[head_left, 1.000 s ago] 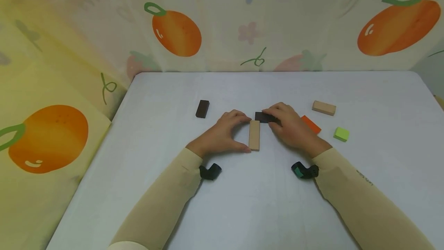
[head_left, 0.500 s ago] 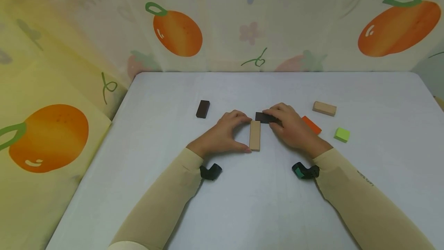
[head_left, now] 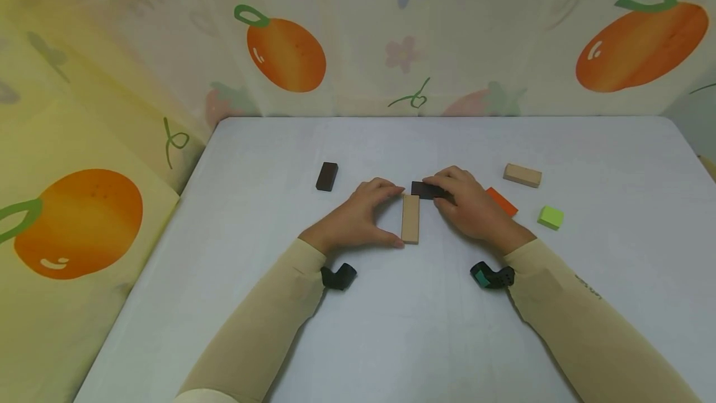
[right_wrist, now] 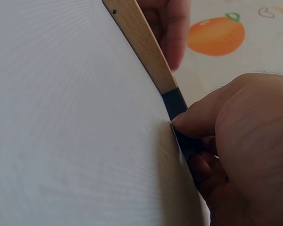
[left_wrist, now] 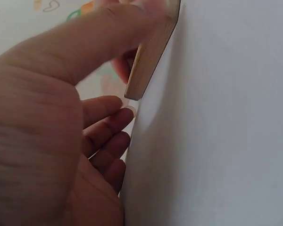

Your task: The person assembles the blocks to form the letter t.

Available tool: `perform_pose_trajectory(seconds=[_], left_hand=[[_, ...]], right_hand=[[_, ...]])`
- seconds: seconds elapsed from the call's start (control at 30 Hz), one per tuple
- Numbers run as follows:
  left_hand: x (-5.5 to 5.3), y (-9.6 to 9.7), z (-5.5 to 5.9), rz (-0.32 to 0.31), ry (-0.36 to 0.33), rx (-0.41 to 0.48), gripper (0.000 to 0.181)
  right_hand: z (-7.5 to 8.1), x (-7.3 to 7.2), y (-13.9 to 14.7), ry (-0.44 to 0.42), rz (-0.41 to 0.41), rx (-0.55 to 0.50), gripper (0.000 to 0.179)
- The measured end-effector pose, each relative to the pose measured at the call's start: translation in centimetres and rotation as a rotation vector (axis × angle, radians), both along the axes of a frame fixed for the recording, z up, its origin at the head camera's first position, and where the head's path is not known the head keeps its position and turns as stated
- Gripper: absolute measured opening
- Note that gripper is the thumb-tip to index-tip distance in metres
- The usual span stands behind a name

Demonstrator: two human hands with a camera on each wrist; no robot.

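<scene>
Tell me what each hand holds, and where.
The right hand pinches a dark block by its long sides. The left hand spans a wooden block; whether it grips cannot be told.

Head cam looks fwd/down over table; L/R wrist cams, v. close, both get pale block.

Wood block: pale, plain, oblong; lies flat, long side pointing away from the person, the left hand at its near and far left corners.
Black block: dark oblong, lying crosswise, pinched by the right hand, which covers its right end.
Meeting: black's left part abuts wood's far end, making a corner.
</scene>
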State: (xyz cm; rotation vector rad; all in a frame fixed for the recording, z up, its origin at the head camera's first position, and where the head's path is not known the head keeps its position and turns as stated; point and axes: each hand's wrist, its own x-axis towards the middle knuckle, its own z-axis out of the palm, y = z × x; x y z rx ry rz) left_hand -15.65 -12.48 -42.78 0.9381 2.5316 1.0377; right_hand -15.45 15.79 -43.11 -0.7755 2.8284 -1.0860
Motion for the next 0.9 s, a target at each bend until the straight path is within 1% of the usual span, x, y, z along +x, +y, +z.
perform_pose_trajectory(seconds=[0.1,0.23,0.33,0.43,0.5,0.57,0.77,0.9], left_hand=[[-0.1,-0.3,-0.1,0.018,-0.003,0.018,0.097],[-0.3,-1.0,0.1,0.075,-0.024,0.054,0.090],[-0.4,-1.4,0.5,0.111,-0.033,0.121,0.079],[-0.6,-2.0,0.7,0.124,-0.019,0.194,0.070],[-0.8,-2.4,0.8,0.127,-0.001,0.237,0.067],[-1.0,-2.9,0.7,0.133,0.022,0.266,0.071],[-1.5,-3.8,0.7,0.170,0.074,0.366,0.095],[-1.9,-4.7,0.8,0.207,0.084,0.467,0.097]], right_hand=[[0.0,0.0,0.0,-0.010,-0.002,0.002,0.039],[0.1,-0.1,0.0,-0.027,-0.007,0.014,0.039],[0.2,-0.1,0.0,-0.033,-0.010,0.019,0.040],[0.2,-0.1,0.0,-0.033,-0.009,0.018,0.040],[0.1,-0.1,0.0,-0.033,-0.006,0.018,0.040],[0.1,-0.1,0.0,-0.035,-0.005,0.018,0.040],[-0.1,-0.1,0.1,-0.038,-0.008,0.014,0.040],[-0.1,-0.1,0.1,-0.027,-0.002,0.010,0.040]])
